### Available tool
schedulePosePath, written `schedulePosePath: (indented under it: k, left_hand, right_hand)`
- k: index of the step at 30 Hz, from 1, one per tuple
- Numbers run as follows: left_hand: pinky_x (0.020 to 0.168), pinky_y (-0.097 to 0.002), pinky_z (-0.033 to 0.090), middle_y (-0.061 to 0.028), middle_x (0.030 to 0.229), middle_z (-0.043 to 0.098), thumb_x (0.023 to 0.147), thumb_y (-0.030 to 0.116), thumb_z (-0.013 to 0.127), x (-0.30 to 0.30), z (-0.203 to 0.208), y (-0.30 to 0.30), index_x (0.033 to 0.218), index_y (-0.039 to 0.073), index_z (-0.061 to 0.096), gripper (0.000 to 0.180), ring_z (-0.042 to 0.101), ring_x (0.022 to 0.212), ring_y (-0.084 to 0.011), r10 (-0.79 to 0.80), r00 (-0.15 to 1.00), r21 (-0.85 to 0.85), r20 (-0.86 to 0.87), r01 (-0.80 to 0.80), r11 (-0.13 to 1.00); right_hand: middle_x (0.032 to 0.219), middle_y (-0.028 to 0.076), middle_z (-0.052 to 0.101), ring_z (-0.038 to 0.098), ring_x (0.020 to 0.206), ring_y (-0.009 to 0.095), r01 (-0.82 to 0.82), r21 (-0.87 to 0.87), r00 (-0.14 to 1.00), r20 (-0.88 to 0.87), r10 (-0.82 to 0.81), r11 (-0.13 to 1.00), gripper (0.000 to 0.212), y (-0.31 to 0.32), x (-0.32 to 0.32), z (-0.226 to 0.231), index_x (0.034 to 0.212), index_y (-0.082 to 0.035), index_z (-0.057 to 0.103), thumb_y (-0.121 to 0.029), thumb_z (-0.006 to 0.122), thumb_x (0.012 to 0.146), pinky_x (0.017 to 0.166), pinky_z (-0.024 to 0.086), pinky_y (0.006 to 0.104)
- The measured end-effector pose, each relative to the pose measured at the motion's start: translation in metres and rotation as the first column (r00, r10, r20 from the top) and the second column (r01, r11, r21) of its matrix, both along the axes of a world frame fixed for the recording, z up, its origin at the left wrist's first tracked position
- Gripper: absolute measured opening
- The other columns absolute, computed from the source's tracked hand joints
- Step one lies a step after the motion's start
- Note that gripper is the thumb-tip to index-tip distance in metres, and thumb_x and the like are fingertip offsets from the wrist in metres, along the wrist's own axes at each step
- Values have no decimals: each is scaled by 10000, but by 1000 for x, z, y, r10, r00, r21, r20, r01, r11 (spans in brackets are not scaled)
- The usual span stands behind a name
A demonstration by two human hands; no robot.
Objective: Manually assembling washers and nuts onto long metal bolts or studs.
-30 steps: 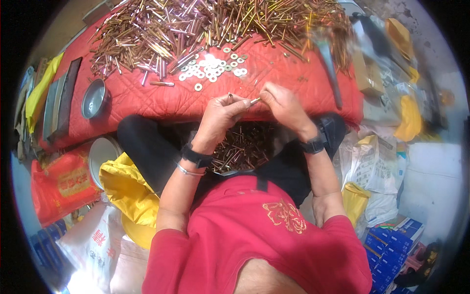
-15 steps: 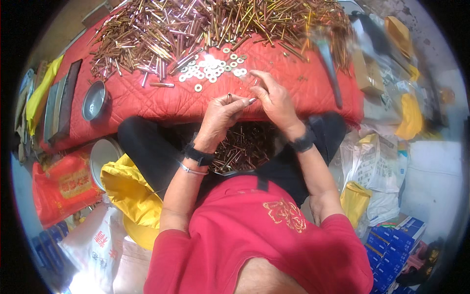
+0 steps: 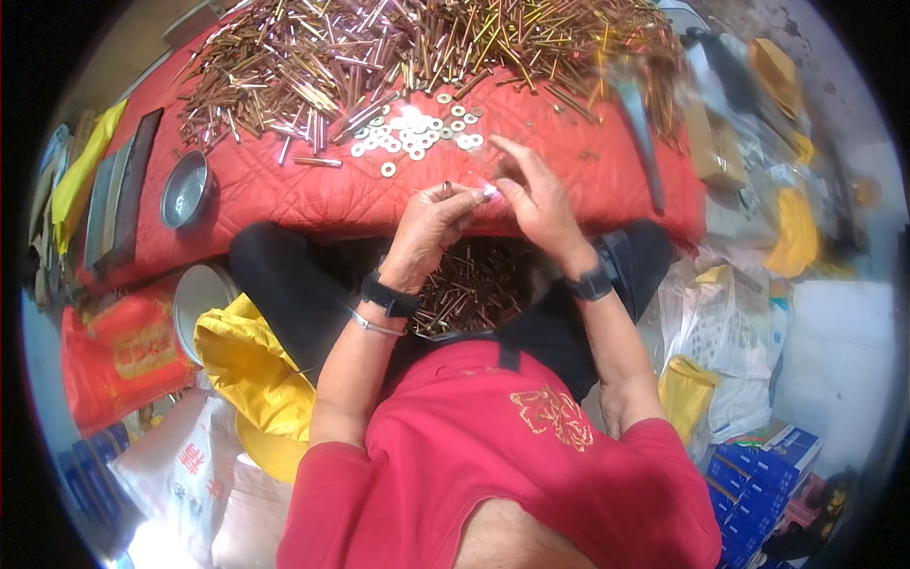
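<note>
My left hand [image 3: 438, 220] is closed in a pinch above the front edge of a red quilted cloth [image 3: 303, 204]. A small shiny metal piece [image 3: 489, 191] glints at its fingertips, mostly hidden by the fingers and glare. Close by, my right hand [image 3: 540, 204] has its index finger stretched out and its thumb beside the glinting tip; whether they touch I cannot tell. Loose flat washers [image 3: 417, 142] lie scattered on the cloth beyond my hands. Behind them spreads a large heap of long brassy metal bolts [image 3: 455, 47].
Between my legs is a container with more bolts [image 3: 474, 294]. A small metal bowl [image 3: 186, 192] sits on the cloth at left. A blurred long tool [image 3: 641, 142] lies at right. Yellow bags, plastic sacks and blue boxes [image 3: 758, 484] crowd both sides.
My right hand has shifted slightly to the right, its fingers a little farther apart from the left hand's. My left hand keeps its pinch, and the metal piece's tip now glints brightly.
</note>
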State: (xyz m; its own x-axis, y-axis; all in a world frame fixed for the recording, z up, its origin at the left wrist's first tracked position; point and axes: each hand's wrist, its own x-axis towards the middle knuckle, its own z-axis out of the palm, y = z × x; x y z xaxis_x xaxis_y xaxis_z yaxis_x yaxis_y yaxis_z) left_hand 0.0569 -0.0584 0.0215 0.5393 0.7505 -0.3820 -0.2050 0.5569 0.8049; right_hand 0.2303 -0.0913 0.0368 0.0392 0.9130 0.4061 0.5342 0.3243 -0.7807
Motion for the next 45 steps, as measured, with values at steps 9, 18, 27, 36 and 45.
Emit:
schedulePosePath:
  k: [9,18,27,36,45]
  left_hand:
    - [390,-175,207,66,589,446,874,181,644,0,-7,2,924,53,642,137,317,436,-13,-32,999,-4,36,32,999]
    - [393,-180,212,58,591,450,876,179,635,0,-7,-1,905,51,619,131,320,432,-18,-85,995,-53,52,88,995]
    - [389,-179,206,50,595,457,865,172,645,3,-14,-3,882,61,605,119,311,428,-18,-128,986,-113,109,140,984]
    - [392,-179,223,50,587,438,890,169,610,1,-18,6,978,26,605,168,295,420,-23,-144,950,-196,279,203,959]
    - [517,-352,459,-91,662,552,765,43,676,12,-1,-22,925,39,657,160,557,559,-253,369,855,924,-364,381,28]
  right_hand:
    - [708,96,576,572,643,222,-34,74,999,-19,35,997,384,0,-3,-6,1275,-56,487,-99,558,901,627,457,344]
    - [702,95,544,551,651,195,2,-162,999,-53,-10,987,335,-7,1,2,1226,-55,530,-113,558,897,653,465,311]
    - [895,144,626,612,815,205,-19,-116,995,-101,8,993,289,-2,8,-12,1171,-27,553,-153,555,910,762,477,307]
    - [1015,165,632,619,933,323,-95,109,995,-21,98,989,233,-6,4,-8,1105,-26,595,-25,536,880,794,487,359]
    - [876,141,655,641,757,220,-224,-376,956,-264,127,899,247,-7,15,-41,1090,-2,592,-150,497,917,686,496,327]
